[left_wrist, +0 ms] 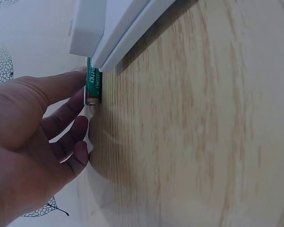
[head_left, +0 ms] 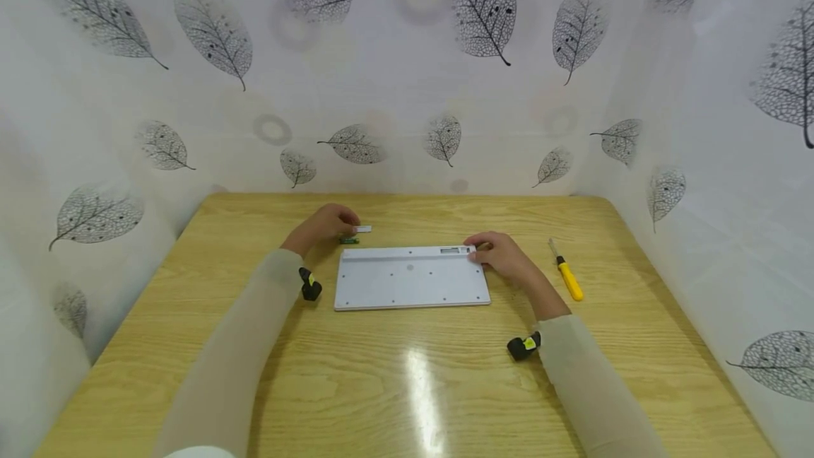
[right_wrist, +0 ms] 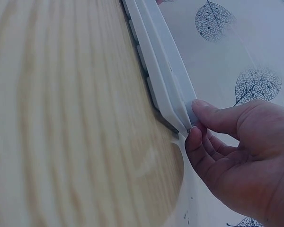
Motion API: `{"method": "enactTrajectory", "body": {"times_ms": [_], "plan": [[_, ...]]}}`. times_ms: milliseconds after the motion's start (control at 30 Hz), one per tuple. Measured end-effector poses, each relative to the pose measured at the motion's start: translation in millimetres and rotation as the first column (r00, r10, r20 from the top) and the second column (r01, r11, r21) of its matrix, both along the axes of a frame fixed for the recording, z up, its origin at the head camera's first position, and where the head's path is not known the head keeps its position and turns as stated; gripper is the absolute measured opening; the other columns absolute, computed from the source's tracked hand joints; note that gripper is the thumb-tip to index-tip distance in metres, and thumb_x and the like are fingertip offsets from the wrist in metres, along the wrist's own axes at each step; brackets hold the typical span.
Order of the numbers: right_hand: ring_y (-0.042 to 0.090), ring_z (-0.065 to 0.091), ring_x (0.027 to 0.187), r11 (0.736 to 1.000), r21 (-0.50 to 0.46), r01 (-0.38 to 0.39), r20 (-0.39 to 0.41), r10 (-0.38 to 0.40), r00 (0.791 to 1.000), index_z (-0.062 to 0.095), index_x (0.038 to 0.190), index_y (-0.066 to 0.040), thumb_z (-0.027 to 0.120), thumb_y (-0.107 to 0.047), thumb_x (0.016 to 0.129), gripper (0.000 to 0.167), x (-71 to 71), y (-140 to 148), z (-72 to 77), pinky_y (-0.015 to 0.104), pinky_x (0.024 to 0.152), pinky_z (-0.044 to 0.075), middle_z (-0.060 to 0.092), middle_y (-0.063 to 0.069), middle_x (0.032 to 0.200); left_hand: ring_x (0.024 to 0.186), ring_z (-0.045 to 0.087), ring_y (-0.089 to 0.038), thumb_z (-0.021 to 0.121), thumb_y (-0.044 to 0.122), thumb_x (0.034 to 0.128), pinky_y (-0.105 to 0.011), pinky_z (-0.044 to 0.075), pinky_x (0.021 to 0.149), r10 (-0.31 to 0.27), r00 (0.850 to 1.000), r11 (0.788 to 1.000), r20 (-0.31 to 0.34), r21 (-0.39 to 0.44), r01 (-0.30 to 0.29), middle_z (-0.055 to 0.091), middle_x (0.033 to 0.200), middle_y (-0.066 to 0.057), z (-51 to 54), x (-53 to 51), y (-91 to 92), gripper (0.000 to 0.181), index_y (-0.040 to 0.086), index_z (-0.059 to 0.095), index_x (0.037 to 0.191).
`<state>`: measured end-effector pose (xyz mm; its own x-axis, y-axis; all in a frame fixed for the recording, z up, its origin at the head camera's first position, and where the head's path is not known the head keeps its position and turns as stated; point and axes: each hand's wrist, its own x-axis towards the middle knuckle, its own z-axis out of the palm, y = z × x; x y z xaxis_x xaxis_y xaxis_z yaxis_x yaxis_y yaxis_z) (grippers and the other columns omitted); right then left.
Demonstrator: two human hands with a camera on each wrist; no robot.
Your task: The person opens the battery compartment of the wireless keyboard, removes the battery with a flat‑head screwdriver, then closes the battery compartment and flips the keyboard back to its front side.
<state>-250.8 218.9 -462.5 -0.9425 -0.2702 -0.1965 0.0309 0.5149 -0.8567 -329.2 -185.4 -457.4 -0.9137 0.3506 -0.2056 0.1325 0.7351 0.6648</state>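
Observation:
A white keyboard (head_left: 412,280) lies face down on the table, with an open battery slot (head_left: 450,251) near its far right corner. That corner is gripped by my right hand (head_left: 505,258), thumb on the raised edge and fingers curled at the end, as the right wrist view shows. Beyond the keyboard's far left corner, my left hand (head_left: 327,225) pinches a small white battery cover (head_left: 363,229). A green battery (head_left: 349,240) lies on the table just nearer than the cover. In the left wrist view the battery (left_wrist: 93,81) partly hides the cover and the fingertips.
On the right of the wooden table (head_left: 407,380) lies a screwdriver (head_left: 570,281) with a yellow and black handle, its tip pointing away. A leaf-patterned white curtain (head_left: 394,90) surrounds the table's back and sides.

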Motion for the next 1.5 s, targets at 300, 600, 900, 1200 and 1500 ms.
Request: {"method": "enactTrajectory", "body": {"times_ms": [300, 600, 900, 1200, 1500], "plan": [[0.025, 0.064, 0.1, 1.0, -0.019, -0.002, 0.001, 0.002, 1.0, 0.061, 0.134, -0.004, 0.061, -0.009, 0.1, 0.034, 1.0, -0.2, 0.6, 0.03, 0.079, 0.056, 0.062, 0.021, 0.129, 0.11, 0.058, -0.027, 0.063, 0.012, 0.0982, -0.044, 0.046, 0.101, -0.003, 1.0, 1.0, 0.002, -0.026, 0.003, 0.066, 0.119, -0.014, 1.6, 0.4, 1.3, 0.028, 0.004, 0.067, 0.125], [0.025, 0.064, 0.099, 1.0, -0.014, 0.0, 0.001, 0.0, 1.0, 0.062, 0.134, -0.004, 0.061, -0.009, 0.1, 0.034, 2.3, -1.0, 1.0, 0.03, 0.078, 0.056, 0.063, 0.02, 0.128, 0.109, 0.061, -0.027, 0.062, 0.012, 0.0983, -0.042, 0.049, 0.098, -0.015, 1.0, 1.0, 0.004, -0.003, 0.015, 0.068, 0.121, -0.015, 6.8, 2.9, 0.3, 0.029, 0.003, 0.068, 0.125], [0.024, 0.064, 0.098, 1.0, -0.01, -0.002, -0.003, 0.002, 1.0, 0.062, 0.134, -0.004, 0.061, -0.009, 0.1, 0.034, 1.5, -1.3, 0.4, 0.03, 0.078, 0.055, 0.063, 0.02, 0.128, 0.109, 0.061, -0.028, 0.062, 0.014, 0.0977, -0.043, 0.05, 0.096, -0.037, 0.999, 0.999, -0.037, 0.017, 0.037, 0.068, 0.121, -0.014, 14.1, 3.0, 0.4, 0.03, 0.005, 0.068, 0.126], [0.024, 0.063, 0.098, 1.0, -0.008, 0.008, 0.004, -0.008, 1.0, 0.063, 0.133, -0.006, 0.062, -0.01, 0.1, 0.034, -0.3, -0.5, -0.3, 0.03, 0.078, 0.055, 0.062, 0.019, 0.128, 0.111, 0.061, -0.028, 0.062, 0.017, 0.0993, -0.044, 0.05, 0.096, -0.086, 0.994, 0.996, -0.069, 0.008, 0.087, 0.067, 0.124, -0.013, 23.4, 8.7, 18.4, 0.03, 0.008, 0.068, 0.127], [0.024, 0.063, 0.097, 1.0, -0.004, 0.004, -0.005, -0.004, 1.0, 0.063, 0.133, -0.006, 0.062, -0.011, 0.1, 0.033, -0.9, -0.2, -2.4, 0.03, 0.077, 0.055, 0.062, 0.019, 0.128, 0.121, 0.06, -0.028, 0.063, 0.018, 0.0997, -0.046, 0.048, 0.103, -0.119, 0.993, 0.992, -0.029, 0.034, 0.12, 0.066, 0.133, -0.01, 28.7, 12.9, 41.4, 0.029, 0.012, 0.069, 0.127]]}}
